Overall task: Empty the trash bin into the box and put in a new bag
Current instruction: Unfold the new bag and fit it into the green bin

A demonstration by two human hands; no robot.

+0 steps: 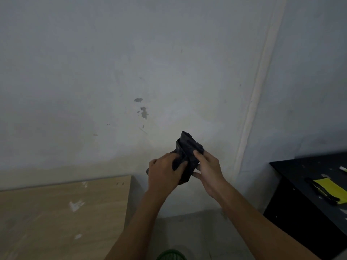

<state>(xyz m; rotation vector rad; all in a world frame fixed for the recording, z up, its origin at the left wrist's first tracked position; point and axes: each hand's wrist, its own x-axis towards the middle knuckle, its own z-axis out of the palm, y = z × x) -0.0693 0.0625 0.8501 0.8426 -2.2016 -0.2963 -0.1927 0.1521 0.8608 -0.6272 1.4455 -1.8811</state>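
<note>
- Gripping a folded black plastic bag (187, 152), the left hand (165, 175) closes around its lower left side.
- Right hand (208, 169) pinches the bag's right edge, thumb on top.
- Crinkled and glossy, the bag is held mid-air before the scuffed wall (131, 72).
- Both forearms reach forward above a green bin rim (171, 254).

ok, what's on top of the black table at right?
On the black table: a yellow sheet with a dark strap-like item beside it, and a small white object at the frame edge. Beyond that, the tabletop is cropped.
</note>
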